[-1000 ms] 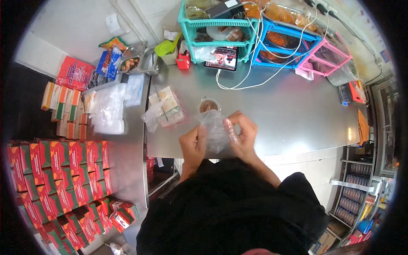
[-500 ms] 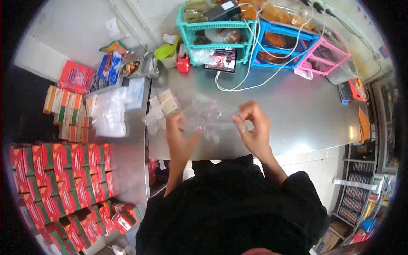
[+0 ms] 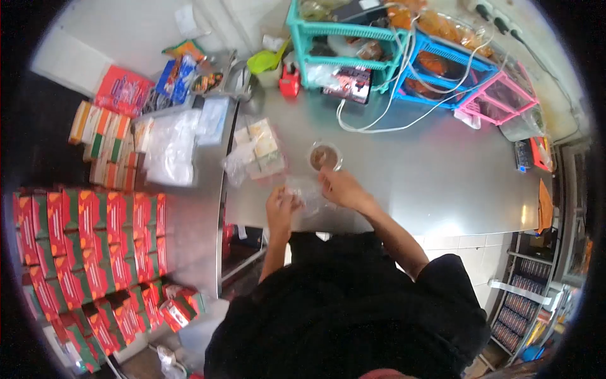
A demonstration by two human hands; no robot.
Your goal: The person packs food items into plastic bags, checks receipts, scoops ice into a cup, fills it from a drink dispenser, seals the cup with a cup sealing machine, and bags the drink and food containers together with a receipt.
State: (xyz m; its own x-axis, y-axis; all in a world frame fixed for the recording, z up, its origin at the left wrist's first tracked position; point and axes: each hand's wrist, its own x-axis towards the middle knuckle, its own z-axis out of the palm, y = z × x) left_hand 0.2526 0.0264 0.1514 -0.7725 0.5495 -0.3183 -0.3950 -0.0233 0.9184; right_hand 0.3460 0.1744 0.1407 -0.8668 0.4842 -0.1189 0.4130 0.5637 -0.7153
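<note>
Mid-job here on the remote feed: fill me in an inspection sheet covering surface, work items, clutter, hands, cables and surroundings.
Surface: shiny grey metal table; spills: nothing seen.
Job's things: thin clear plastic bag between the hands; round clear container with brown contents, on the table.
Clutter: pale squarish packs in clear plastic, left of the container.
Hands: bare left hand grips the bag; bare right hand at the container's near edge, contact unclear.
Cables: white cable looping across the table, beyond the container.
Surroundings: teal plastic rack behind; stacked red-and-green boxes at left.
</note>
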